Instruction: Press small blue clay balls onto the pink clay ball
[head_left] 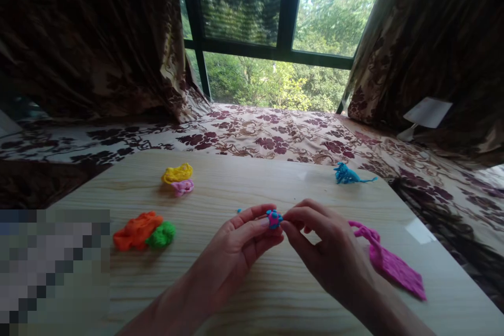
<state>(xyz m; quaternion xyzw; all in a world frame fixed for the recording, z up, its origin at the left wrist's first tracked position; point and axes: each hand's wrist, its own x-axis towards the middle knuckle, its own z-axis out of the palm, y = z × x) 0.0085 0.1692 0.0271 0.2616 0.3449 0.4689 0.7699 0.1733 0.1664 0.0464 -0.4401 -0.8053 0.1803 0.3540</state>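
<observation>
Bright window [281,48] backlight, dim curtains [86,37], tabletop [244,178] glare, pixelated lower-left corner

The left hand [236,241] held a small pink-and-blue ball [273,219], and the right hand [328,239] pinched its edge; orange clay [137,231] touched green clay [162,234] on the table [224,184].

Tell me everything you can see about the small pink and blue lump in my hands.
The lump is roundish, pink with bright blue bits on its surface, and looks like soft modelling clay. Your left hand holds it above the table; your right hand has its fingertips at the lump's right side, apparently touching. Finer detail is unclear.
</observation>
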